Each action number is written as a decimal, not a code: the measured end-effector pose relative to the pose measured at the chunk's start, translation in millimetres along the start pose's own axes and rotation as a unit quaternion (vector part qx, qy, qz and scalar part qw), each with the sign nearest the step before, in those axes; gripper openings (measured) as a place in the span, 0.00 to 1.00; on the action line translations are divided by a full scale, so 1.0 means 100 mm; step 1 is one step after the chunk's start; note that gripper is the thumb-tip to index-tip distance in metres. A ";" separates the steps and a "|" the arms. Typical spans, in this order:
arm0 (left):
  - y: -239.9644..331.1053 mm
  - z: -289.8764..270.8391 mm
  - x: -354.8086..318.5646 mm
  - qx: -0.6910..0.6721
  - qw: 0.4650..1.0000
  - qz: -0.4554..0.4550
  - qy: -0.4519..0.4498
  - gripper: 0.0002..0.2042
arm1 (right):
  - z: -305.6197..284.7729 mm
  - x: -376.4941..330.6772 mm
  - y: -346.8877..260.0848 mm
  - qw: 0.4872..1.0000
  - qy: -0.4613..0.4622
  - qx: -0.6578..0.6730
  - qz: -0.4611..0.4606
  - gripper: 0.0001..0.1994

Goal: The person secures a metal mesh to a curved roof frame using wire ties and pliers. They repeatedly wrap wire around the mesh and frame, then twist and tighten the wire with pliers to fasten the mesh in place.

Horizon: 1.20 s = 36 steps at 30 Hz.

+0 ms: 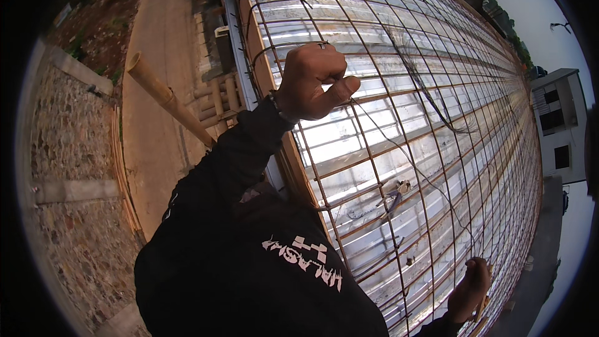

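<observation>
My left hand (pixel 317 81) is closed in a fist above the mesh's left edge, with a ring on one finger. A thin dark wire (pixel 409 156) leaves it near the thumb and runs slackly down to my right hand (pixel 469 290). That hand, at the lower right, has its fingers closed about the wire's other end. Beside its palm shows a yellowish piece I cannot identify. Between the hands, a pair of pliers or pincers (pixel 393 201) lies among the rusty rebar mesh (pixel 378 175). A loose bundle of tie wires (pixel 415 75) rests on the bars farther off.
Shiny corrugated metal decking (pixel 343 134) lies under the mesh, edged by a wooden board (pixel 253 25). Beyond this edge, well below, are a dirt road (pixel 156 25) and a stone wall (pixel 75 137). A bamboo pole (pixel 165 97) slants up beside my left arm.
</observation>
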<state>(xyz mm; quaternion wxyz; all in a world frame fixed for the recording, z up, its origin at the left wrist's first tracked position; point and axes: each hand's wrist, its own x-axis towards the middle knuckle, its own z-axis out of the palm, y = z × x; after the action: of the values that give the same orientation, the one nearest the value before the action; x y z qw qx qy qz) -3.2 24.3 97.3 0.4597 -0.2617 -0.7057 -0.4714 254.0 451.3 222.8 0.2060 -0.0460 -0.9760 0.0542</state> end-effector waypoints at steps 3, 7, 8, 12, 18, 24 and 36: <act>0.01 -0.22 0.10 -0.062 0.995 -0.056 0.055 0.27 | 0.09 0.07 0.16 1.000 -0.013 0.003 -0.027 0.14; -0.14 -0.58 0.22 0.039 0.984 -0.080 0.154 0.25 | 0.14 0.08 0.35 0.994 0.090 0.012 -0.062 0.18; -0.14 -0.65 0.25 0.025 0.986 -0.067 0.149 0.26 | 0.12 0.09 0.37 0.992 0.093 0.078 -0.023 0.19; 0.01 -0.76 0.38 -0.025 0.989 -0.069 0.132 0.28 | -0.11 0.18 0.29 0.830 0.137 0.537 0.057 0.21; 0.16 -0.49 0.08 -0.022 0.994 -0.104 0.006 0.30 | -0.42 0.39 0.20 0.473 0.184 0.856 0.100 0.18; -0.22 -0.92 -0.36 0.142 0.970 -0.150 0.131 0.30 | -0.11 0.10 0.18 0.798 -0.006 0.587 0.140 0.19; -0.16 -1.51 -0.18 0.287 0.934 -0.007 0.213 0.17 | -0.09 -0.32 0.03 0.992 -0.035 0.100 0.062 0.23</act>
<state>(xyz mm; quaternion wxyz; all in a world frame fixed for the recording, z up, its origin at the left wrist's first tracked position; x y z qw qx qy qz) 52.5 -118.2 94.6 0.6513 -0.0074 -0.6983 -0.2968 287.1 451.4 218.1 0.1721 -0.0831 -0.9674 0.1661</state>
